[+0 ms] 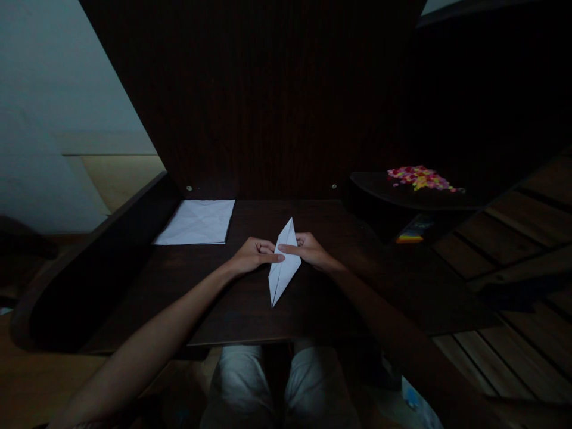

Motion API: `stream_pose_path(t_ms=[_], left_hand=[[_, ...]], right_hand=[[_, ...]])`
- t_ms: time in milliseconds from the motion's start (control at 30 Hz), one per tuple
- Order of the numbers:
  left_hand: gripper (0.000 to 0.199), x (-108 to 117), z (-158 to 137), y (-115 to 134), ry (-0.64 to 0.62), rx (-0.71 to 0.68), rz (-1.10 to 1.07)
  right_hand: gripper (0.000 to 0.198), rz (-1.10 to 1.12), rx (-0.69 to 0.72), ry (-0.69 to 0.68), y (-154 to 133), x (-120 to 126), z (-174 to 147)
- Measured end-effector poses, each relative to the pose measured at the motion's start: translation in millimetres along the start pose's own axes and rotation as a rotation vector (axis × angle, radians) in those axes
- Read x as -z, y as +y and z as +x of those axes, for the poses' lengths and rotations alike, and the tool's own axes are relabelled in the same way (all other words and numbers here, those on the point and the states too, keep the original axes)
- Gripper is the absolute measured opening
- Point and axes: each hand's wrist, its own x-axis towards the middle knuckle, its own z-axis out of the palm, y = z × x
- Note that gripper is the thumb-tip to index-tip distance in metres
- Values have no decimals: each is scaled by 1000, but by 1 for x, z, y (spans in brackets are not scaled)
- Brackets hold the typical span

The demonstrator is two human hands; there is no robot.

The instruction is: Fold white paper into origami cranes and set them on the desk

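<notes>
A white sheet of paper folded into a narrow diamond [282, 275] is held between both hands above the dark wooden desk [179, 298]. Its long points face away from me and toward me, tilted slightly. My left hand [254, 255] pinches its left edge, thumb on top and fingers curled beneath. On the other side, my right hand [310, 250] grips the right edge with its thumb laid across the upper face. The two thumbs lie close together near the middle of the paper. Fingers under the fold are partly hidden.
A stack of white paper sheets [199, 221] with crease lines lies at the desk's back left. On a raised corner shelf [370, 182] at right sits a pile of small pink, red and yellow pieces [422, 177]. A rainbow-coloured item [411, 235] is tucked under that shelf. A raised side panel [89, 262] bounds the left.
</notes>
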Motion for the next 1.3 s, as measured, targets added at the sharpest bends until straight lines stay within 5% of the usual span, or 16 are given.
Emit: stream_pose_path(t_ms=[733,1167,1300], left_hand=[[33,-2,0,-2,-104,21,-54],[43,1,3,-1,208,-51,-175],[43,2,3,-1,194,-45,-178]], right_hand=[[32,-62,37,39,-2,-5,0],[32,-23,76,4,-4,2,1],[30,-41,69,11,-2,3,2]])
